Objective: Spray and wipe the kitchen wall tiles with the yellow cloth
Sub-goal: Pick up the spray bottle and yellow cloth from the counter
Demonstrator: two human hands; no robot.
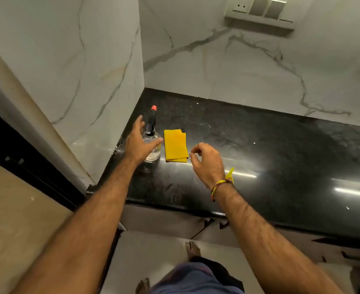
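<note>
A clear spray bottle (152, 132) with a black trigger head and red nozzle tip stands upright in the left corner of the black countertop (259, 149). My left hand (138, 143) is open in front of the bottle, thumb and fingers spread on either side of it, and I cannot tell if it touches. A folded yellow cloth (175, 145) lies flat just right of the bottle. My right hand (206, 162) hovers right of the cloth, fingers loosely curled, holding nothing. White marble wall tiles (228, 66) rise behind the counter.
A second marble wall (79, 71) closes the left side of the corner. A switch and socket panel (261, 11) sits high on the back wall. The counter's front edge overhangs cabinet drawers (196, 228). My bare feet stand on the floor below.
</note>
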